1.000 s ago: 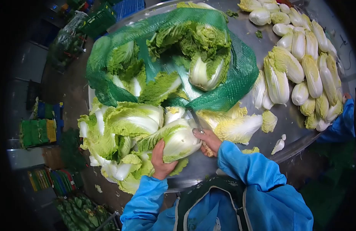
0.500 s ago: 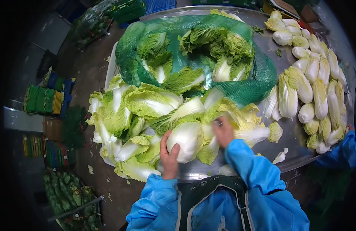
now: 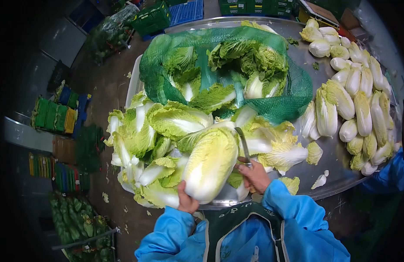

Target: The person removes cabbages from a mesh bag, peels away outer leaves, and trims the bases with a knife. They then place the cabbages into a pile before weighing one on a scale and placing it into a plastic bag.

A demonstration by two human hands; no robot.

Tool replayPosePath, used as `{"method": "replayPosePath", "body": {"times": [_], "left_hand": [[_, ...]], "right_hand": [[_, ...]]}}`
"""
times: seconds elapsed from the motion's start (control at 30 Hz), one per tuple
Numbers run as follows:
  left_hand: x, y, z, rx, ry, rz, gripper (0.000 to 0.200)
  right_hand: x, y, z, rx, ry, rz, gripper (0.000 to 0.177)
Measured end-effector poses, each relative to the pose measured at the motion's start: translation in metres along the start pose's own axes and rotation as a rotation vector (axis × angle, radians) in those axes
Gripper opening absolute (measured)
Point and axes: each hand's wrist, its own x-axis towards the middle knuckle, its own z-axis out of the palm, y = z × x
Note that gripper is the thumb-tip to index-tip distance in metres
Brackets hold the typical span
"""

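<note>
My left hand [image 3: 186, 201] grips the base of a napa cabbage [image 3: 209, 163] and holds it up, tilted, over the near edge of the round steel table [image 3: 337, 168]. My right hand [image 3: 255, 174] is closed on a knife [image 3: 243, 146], blade pointing up beside the cabbage's right side. Loose outer leaves [image 3: 154, 139] lie heaped to the left and behind the cabbage. More leaves [image 3: 280, 148] lie right of the knife.
A green mesh sack [image 3: 228, 70] of untrimmed cabbages lies open behind the leaf heap. Several trimmed cabbages [image 3: 359, 100] are stacked on the table's right. Another person's blue sleeve [image 3: 392, 168] shows at the right edge. Green and blue crates [image 3: 58, 115] stand on the floor left.
My left hand has lifted the cabbage off the pile and turned it upright-tilted. My right hand drew back toward me, and the knife blade is visible again beside the cabbage.
</note>
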Motion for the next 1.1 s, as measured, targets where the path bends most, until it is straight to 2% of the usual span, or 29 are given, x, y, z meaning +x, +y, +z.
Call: {"method": "replayPosePath", "body": {"times": [0.03,0.1,0.13,0.17,0.2,0.3,0.37,0.43,0.47,0.53,0.57,0.6,0.63,0.67,0.7,0.77,0.9,0.97,1.1], "left_hand": [[0.001,-0.012,0.013,0.045,-0.082,0.043,0.066],[0.001,-0.014,0.037,0.086,-0.187,0.088,0.067],[0.002,-0.009,0.054,0.270,-0.230,0.134,0.067],[0.005,-0.004,0.070,0.448,-0.269,0.187,0.068],[0.007,-0.005,0.087,0.505,-0.137,0.192,0.066],[0.030,-0.015,0.083,0.391,-0.187,0.109,0.064],[0.037,-0.033,0.067,0.383,-0.172,0.068,0.070],[0.034,-0.043,0.064,0.139,-0.130,-0.046,0.070],[0.031,-0.046,0.063,0.142,-0.165,-0.029,0.071],[0.023,-0.041,0.061,0.063,-0.172,-0.046,0.070],[0.025,-0.035,0.065,-0.011,-0.192,-0.046,0.068],[0.029,-0.032,0.073,-0.020,-0.192,-0.031,0.068],[0.029,-0.030,0.079,0.082,-0.098,0.057,0.066],[0.029,-0.029,0.084,0.192,-0.009,0.140,0.065],[0.032,-0.031,0.090,0.194,-0.014,0.141,0.065],[0.036,-0.037,0.103,0.349,0.025,0.377,0.064],[0.030,-0.047,0.113,0.493,0.119,0.537,0.071],[0.032,-0.051,0.108,0.466,0.132,0.533,0.072],[0.039,-0.050,0.096,0.367,0.129,0.474,0.075]], "right_hand": [[-0.009,-0.020,0.016,0.058,-0.027,-0.017,0.063],[-0.006,-0.042,0.025,-0.108,0.081,-0.118,0.059],[-0.002,-0.049,0.022,-0.113,0.089,-0.136,0.059],[0.003,-0.055,0.019,-0.106,0.044,-0.293,0.054],[0.004,-0.058,0.016,-0.097,-0.008,-0.434,0.049],[0.005,-0.072,0.010,-0.236,0.080,-0.358,0.041],[0.012,-0.071,0.000,-0.178,0.139,-0.348,0.037],[0.026,-0.062,-0.024,-0.039,0.201,-0.175,0.040],[0.041,-0.048,-0.047,-0.038,0.206,-0.172,0.040],[0.060,-0.030,-0.077,-0.612,0.446,-0.404,0.046],[0.060,-0.032,-0.076,-0.615,0.442,-0.415,0.046],[0.056,-0.032,-0.074,-0.575,0.491,-0.630,0.050],[0.039,-0.034,-0.062,-0.521,0.540,-0.824,0.054],[0.013,-0.050,-0.036,-0.580,0.470,-0.671,0.058],[0.007,-0.053,-0.013,-0.579,0.473,-0.676,0.058],[0.000,-0.053,0.019,-0.676,0.328,-0.720,0.055],[0.009,-0.043,0.024,-0.850,0.394,-0.779,0.050],[0.015,-0.038,0.023,-0.903,0.448,-0.896,0.043],[0.019,-0.037,0.010,-0.906,0.443,-0.853,0.040]]}}
